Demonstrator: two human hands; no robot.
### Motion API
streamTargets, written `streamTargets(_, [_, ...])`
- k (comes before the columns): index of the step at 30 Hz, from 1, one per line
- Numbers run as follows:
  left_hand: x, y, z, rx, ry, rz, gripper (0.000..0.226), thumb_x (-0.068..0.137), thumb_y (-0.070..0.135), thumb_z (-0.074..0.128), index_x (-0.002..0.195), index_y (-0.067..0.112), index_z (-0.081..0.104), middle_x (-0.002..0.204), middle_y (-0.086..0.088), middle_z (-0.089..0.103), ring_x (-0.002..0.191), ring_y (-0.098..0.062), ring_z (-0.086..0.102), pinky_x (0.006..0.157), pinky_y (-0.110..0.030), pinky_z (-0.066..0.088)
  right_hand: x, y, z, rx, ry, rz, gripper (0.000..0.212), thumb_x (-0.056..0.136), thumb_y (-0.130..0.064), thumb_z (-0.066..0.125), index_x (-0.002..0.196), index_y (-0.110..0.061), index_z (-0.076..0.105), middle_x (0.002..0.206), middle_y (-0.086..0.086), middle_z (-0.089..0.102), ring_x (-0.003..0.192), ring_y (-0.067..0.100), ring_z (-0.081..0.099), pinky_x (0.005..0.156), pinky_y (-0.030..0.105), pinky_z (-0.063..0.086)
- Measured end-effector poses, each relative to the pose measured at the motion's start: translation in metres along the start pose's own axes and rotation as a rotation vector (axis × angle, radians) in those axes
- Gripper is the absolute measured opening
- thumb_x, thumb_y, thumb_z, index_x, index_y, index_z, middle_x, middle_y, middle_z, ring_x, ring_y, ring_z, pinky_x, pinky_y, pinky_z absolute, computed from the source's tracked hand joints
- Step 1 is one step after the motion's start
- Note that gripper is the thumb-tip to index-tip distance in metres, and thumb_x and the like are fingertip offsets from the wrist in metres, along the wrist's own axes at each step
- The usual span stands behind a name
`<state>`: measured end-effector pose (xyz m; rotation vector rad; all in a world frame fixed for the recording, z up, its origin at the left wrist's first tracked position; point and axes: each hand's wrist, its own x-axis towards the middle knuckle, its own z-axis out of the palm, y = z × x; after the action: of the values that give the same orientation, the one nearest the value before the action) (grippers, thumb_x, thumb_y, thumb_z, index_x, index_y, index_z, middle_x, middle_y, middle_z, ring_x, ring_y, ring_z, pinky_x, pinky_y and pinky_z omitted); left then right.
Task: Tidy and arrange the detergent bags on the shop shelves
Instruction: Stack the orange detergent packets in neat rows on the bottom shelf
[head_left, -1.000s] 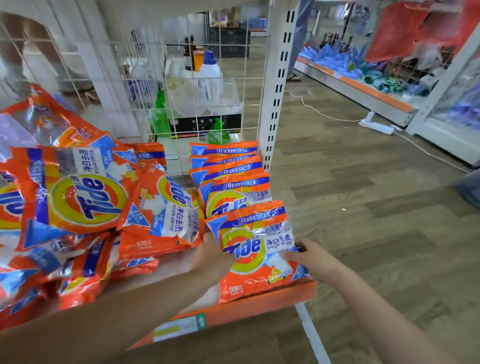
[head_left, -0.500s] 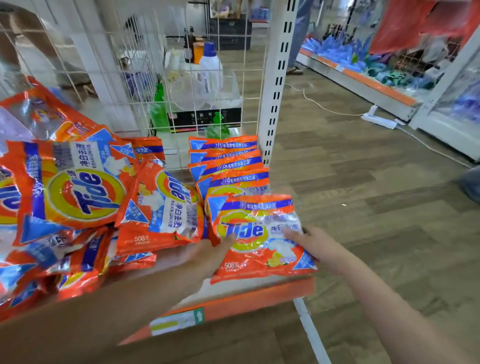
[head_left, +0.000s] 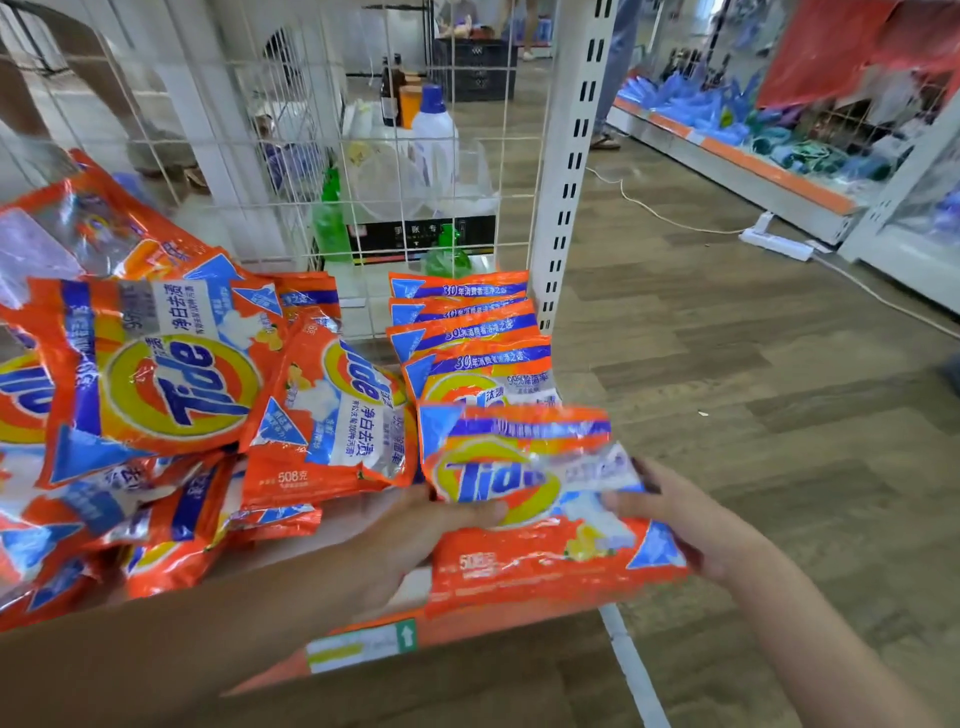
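Held bag: an orange Tide detergent bag (head_left: 540, 514), label up and blurred, lies tilted at the front right corner of the shelf (head_left: 363, 642), its lower edge just over the orange front edge.
Left hand: the left hand (head_left: 415, 535) grips the bag's left side, thumb lying across the printed face, fingers hidden beneath it.
Right hand: the right hand (head_left: 675, 519) grips the bag's right side, thumb on top near the upper right corner, fingers curled under the edge.
Row behind: a row of upright bags (head_left: 467, 332) stands directly behind the held bag along the shelf's right edge, overlapping front to back, tops showing blue bands.
Loose pile: a heap of bags (head_left: 156, 395) sprawls over the left and middle of the shelf at mixed angles; the nearest one rests just beside the held bag's left edge.
Shelf back: a white wire grid (head_left: 291, 156) closes the rear; a slotted white upright post (head_left: 571, 156) stands at the right rear corner.
Behind grid: a white bottle with a blue cap (head_left: 434, 130) and green bottles (head_left: 330, 218) show through the mesh.
Surroundings: wood-pattern floor (head_left: 727, 389) to the right, with a white power strip (head_left: 776, 244) and a far shelf of blue goods (head_left: 727, 124).
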<state>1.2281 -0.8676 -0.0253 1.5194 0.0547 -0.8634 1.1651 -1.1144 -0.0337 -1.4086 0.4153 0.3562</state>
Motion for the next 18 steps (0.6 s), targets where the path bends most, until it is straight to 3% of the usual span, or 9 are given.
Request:
streamTargets(3, [-0.003,0.006,0.004,0.02,-0.002,-0.009,0.041,0.071,0.01,0.078,0.11,0.016,0.066,0.097,0.0,0.074,0.095,-0.02,0.069,0.094,-0.04,0.051,0.002,-0.01,-0.004,0.072,-0.048,0.04,0.065,0.055,-0.003,0.077,0.117,0.003,0.055,0.101,0.021,0.07,0.076,0.029,0.071,0.059,0.035,0.058])
streamTargets(5, [-0.004,0.009,0.007,0.008,-0.023,-0.021,0.045,0.071,0.012,0.079,0.113,0.016,0.066,0.099,-0.002,0.074,0.098,-0.023,0.069,0.098,-0.045,0.049,0.0,-0.016,0.003,0.031,-0.091,0.038,0.077,0.045,-0.008,0.088,0.115,0.003,0.057,0.102,0.022,0.07,0.078,0.03,0.071,0.06,0.035,0.058])
streamTargets(8, [-0.003,0.021,0.006,-0.063,-0.016,0.039,0.056,0.064,0.039,0.08,0.115,0.023,0.063,0.103,-0.001,0.073,0.096,-0.023,0.069,0.093,-0.046,0.051,-0.009,-0.027,0.005,0.062,-0.078,-0.036,0.06,0.052,-0.005,0.087,0.106,-0.002,0.061,0.094,0.019,0.072,0.071,0.027,0.071,0.056,0.033,0.058])
streamTargets(10, [0.001,0.034,0.003,-0.088,0.029,0.103,0.056,0.065,0.042,0.072,0.116,0.022,0.061,0.104,-0.003,0.073,0.095,-0.024,0.07,0.09,-0.046,0.052,-0.01,-0.041,0.006,0.105,-0.037,-0.166,0.051,0.058,-0.004,0.08,0.105,-0.006,0.061,0.088,0.012,0.074,0.066,0.022,0.071,0.053,0.03,0.057])
streamTargets(12, [0.01,0.041,-0.003,-0.07,0.1,0.171,0.046,0.073,0.038,0.07,0.114,0.021,0.06,0.105,-0.003,0.072,0.094,-0.024,0.07,0.088,-0.047,0.053,0.003,-0.047,0.007,0.138,0.055,-0.268,0.045,0.063,-0.003,0.068,0.106,-0.013,0.059,0.088,0.004,0.074,0.068,0.015,0.07,0.055,0.026,0.056])
streamTargets(14, [0.019,0.034,-0.011,0.024,0.212,0.164,0.027,0.086,0.037,0.064,0.109,0.023,0.06,0.106,-0.004,0.071,0.094,-0.023,0.069,0.085,-0.046,0.055,0.025,-0.035,0.015,-0.013,0.116,-0.263,0.045,0.075,0.001,0.067,0.115,-0.015,0.055,0.099,0.007,0.072,0.073,0.012,0.07,0.059,0.023,0.056])
streamTargets(15, [0.024,0.026,-0.013,0.081,0.269,0.1,0.023,0.091,0.039,0.059,0.106,0.022,0.06,0.105,-0.004,0.071,0.093,-0.023,0.068,0.083,-0.042,0.055,0.036,-0.024,0.02,-0.213,0.171,-0.229,0.052,0.078,-0.01,0.073,0.124,-0.013,0.049,0.106,0.01,0.069,0.078,0.011,0.069,0.061,0.023,0.056])
streamTargets(16, [0.026,0.02,-0.015,0.132,0.309,0.024,0.022,0.094,0.039,0.054,0.102,0.019,0.06,0.1,-0.005,0.07,0.091,-0.023,0.067,0.08,-0.036,0.053,0.048,-0.009,0.025,-0.429,0.211,-0.204,0.076,0.071,-0.03,0.081,0.133,-0.01,0.041,0.114,0.012,0.065,0.087,0.011,0.067,0.067,0.024,0.055])
streamTargets(18, [0.026,0.014,-0.019,0.245,0.334,-0.045,0.018,0.095,0.031,0.052,0.088,0.016,0.059,0.084,-0.004,0.065,0.078,-0.02,0.06,0.072,-0.03,0.046,0.063,0.014,0.037,-0.803,0.268,-0.119,0.127,0.051,-0.065,0.078,0.147,-0.008,0.016,0.138,0.016,0.042,0.119,0.021,0.051,0.094,0.033,0.047])
